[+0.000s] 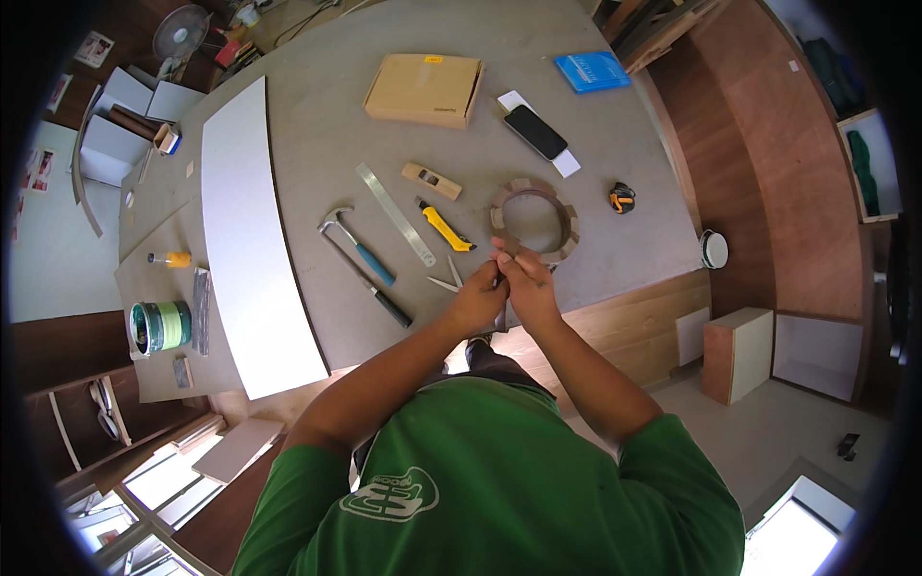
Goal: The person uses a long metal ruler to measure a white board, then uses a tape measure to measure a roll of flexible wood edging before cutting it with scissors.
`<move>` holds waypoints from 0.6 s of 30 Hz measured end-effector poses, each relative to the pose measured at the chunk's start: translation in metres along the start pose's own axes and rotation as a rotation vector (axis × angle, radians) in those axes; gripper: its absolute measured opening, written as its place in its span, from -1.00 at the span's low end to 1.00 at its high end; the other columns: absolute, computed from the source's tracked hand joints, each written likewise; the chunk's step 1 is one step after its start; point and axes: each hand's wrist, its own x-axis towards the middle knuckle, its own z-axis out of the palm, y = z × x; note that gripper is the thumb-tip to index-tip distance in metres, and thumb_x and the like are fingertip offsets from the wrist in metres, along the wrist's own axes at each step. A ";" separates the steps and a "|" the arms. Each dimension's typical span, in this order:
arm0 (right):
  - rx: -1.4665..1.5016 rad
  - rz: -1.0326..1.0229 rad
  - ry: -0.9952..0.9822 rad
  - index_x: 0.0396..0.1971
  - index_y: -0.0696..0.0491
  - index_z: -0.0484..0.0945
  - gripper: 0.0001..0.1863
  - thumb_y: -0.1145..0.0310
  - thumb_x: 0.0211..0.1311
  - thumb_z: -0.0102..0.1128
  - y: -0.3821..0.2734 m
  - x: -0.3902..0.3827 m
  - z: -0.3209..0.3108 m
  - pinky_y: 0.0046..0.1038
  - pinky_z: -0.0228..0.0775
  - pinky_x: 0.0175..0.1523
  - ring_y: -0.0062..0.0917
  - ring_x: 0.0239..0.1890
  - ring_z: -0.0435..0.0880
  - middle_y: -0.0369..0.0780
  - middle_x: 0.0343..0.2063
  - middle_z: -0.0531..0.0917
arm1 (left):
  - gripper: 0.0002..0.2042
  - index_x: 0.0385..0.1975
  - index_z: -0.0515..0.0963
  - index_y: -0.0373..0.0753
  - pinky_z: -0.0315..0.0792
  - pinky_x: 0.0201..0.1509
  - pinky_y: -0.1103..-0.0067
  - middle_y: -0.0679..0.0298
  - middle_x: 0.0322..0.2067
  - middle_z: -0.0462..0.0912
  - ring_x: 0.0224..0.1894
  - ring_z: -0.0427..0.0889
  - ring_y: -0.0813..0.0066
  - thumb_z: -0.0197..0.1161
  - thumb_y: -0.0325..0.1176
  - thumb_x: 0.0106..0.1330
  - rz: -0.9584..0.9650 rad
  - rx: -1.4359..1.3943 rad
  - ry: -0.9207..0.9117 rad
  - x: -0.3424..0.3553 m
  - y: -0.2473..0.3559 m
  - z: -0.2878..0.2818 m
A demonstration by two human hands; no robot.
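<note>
Both hands are close together at the near edge of the grey table, just in front of a brown ring (572,228) with blocks spaced around its rim. My right hand (529,285) is closed, with a small brown piece (510,247) showing at its fingertips beside the ring. Pressed next to it, my left hand (477,301) has its fingers pinched together; what they hold is mostly hidden. Left of the hands lie scissors (444,284), a yellow utility knife (445,227), a steel ruler (396,215) and a small wooden hand plane (431,180).
Farther left are a hammer (369,261), another long-handled tool (369,285) and a long white board (252,240). A cardboard box (423,91), a phone (536,132), a blue packet (591,72) and a tape measure (621,198) lie toward the far side and right. A green-banded tub (161,327) stands far left.
</note>
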 end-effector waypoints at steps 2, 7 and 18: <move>-0.001 0.027 -0.172 -0.03 0.19 0.60 -0.68 0.30 0.38 0.09 -0.008 0.006 -0.005 -0.46 0.34 0.18 -0.54 0.02 0.54 -0.22 0.10 0.58 | -0.79 -0.06 0.43 -0.32 0.49 -0.09 0.54 0.20 -0.22 0.60 -0.12 0.60 0.48 0.05 -0.33 0.47 0.015 -0.044 -0.017 0.000 -0.004 -0.002; 0.228 0.236 -0.086 -0.03 0.14 0.61 -0.56 0.08 0.31 0.16 0.034 0.074 -0.057 -0.44 0.42 0.00 -0.49 -0.10 0.59 -0.12 -0.09 0.67 | -0.79 -0.12 0.40 -0.29 0.51 -0.13 0.58 0.26 -0.29 0.56 -0.21 0.61 0.53 0.00 -0.26 0.52 -0.182 -0.149 0.057 -0.008 0.013 -0.004; -0.695 0.487 -0.616 -0.27 0.24 0.55 -0.59 0.18 0.07 0.35 0.106 0.155 -0.010 -0.36 0.54 -0.38 -0.42 -0.48 0.70 -0.04 -0.43 0.68 | -0.78 -0.25 0.34 -0.24 0.51 -0.20 0.51 0.32 -0.47 0.43 -0.41 0.55 0.50 0.00 -0.21 0.52 -0.087 -0.370 0.072 -0.014 0.028 -0.008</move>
